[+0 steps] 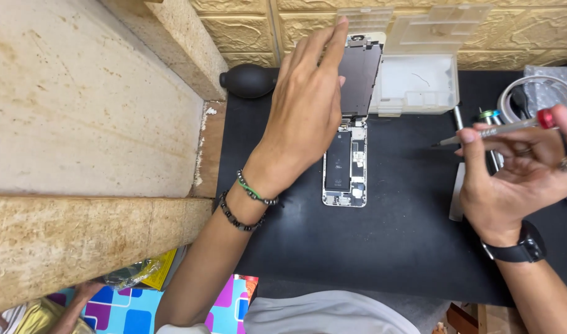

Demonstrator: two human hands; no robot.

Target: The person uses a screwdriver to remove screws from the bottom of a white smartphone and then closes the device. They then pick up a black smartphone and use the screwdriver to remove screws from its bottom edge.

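An opened smartphone body [345, 167] lies on a black work mat [395, 229], its battery and boards exposed. Its screen panel [360, 77] stands up, hinged at the phone's far end. My left hand [308, 105] reaches over the phone and holds the raised screen panel near its top edge; two bead bracelets circle the wrist. To the right, my right hand [512, 173] is lifted off the mat and grips a slim screwdriver [490, 131] with a red cap, tip pointing left. A black watch sits on that wrist.
A clear plastic parts box [419, 83] with open lid stands behind the phone. A black rubber air blower [249, 80] lies at the mat's far left. A roll of tape and tools [534, 96] sit at far right. A stone slab [91, 105] borders the left.
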